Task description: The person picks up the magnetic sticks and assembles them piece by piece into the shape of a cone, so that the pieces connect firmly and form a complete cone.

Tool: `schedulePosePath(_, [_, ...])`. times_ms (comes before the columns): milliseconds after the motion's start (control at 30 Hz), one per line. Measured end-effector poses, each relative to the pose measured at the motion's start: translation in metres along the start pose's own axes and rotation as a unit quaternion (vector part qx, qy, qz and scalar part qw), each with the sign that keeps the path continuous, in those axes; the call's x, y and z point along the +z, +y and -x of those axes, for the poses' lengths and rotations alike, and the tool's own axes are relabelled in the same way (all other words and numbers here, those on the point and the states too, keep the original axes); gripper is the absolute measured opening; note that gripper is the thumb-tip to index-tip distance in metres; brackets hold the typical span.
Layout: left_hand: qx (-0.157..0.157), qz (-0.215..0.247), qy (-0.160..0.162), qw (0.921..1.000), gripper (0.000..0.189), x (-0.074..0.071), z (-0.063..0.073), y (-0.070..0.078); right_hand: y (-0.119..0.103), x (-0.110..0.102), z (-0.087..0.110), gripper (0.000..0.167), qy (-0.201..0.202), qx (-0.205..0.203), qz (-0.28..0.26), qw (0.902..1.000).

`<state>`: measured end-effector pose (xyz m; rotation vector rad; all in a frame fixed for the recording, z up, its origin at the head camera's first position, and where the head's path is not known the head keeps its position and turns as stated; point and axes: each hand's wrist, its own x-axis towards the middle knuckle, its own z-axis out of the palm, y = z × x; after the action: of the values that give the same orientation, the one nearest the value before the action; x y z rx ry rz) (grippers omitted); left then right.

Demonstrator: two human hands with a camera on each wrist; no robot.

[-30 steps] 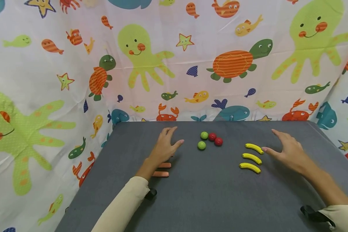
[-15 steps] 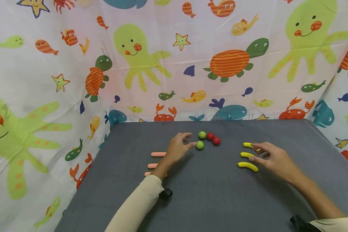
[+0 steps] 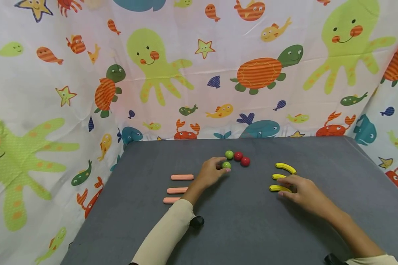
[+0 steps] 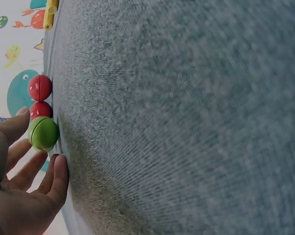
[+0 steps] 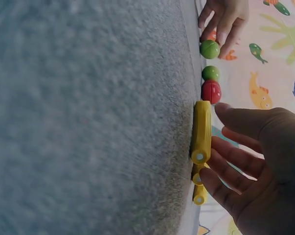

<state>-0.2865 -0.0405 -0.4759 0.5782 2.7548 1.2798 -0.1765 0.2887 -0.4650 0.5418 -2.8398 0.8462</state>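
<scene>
My left hand (image 3: 210, 172) is at the nearer green ball (image 3: 226, 165), thumb and fingers spread on either side of it. In the left wrist view this ball (image 4: 44, 133) shows a groove, and the fingers are loosely bent around it with gaps. My right hand (image 3: 303, 192) reaches over the nearest yellow toy banana (image 3: 276, 188), covering its right end. In the right wrist view the thumb and fingers stand apart beside that banana (image 5: 202, 129), which has a pale dot on its end. The middle banana (image 3: 278, 176) is partly hidden by the hand; the far banana (image 3: 285, 168) lies fully visible.
Another green ball (image 3: 229, 154) and two red balls, one of them nearer (image 3: 245, 161), lie close by the left fingers. Pink sausage-like sticks (image 3: 182, 177) lie in a column left of the left forearm. A patterned curtain (image 3: 185, 73) rises behind the grey table (image 3: 238, 228).
My left hand has moved right, from over the pink sticks to the nearer green ball. My right hand has come left and nearer, from the far banana to the nearest one.
</scene>
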Motion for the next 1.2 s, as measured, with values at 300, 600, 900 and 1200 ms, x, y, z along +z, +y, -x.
schedulePosePath(300, [-0.01, -0.005, -0.006, 0.9999, 0.04, 0.003, 0.0, 0.0, 0.002, 0.005, 0.005, 0.027, 0.0, -0.017, -0.004, 0.9999])
schedulePosePath(600, [-0.011, 0.011, -0.004, 0.9999, 0.039, 0.003, -0.001, 0.0, -0.001, 0.008, 0.003, 0.021, -0.02, 0.021, 0.001, 0.9996])
schedulePosePath(900, [-0.008, 0.01, 0.004, 0.9999, 0.038, 0.004, 0.004, 0.001, -0.003, 0.007, -0.001, 0.017, -0.055, 0.058, 0.007, 0.9968])
schedulePosePath(1200, [0.009, 0.038, 0.014, 0.9991, 0.037, 0.008, 0.014, 0.01, -0.009, 0.008, -0.004, 0.015, -0.029, 0.066, 0.006, 0.9974])
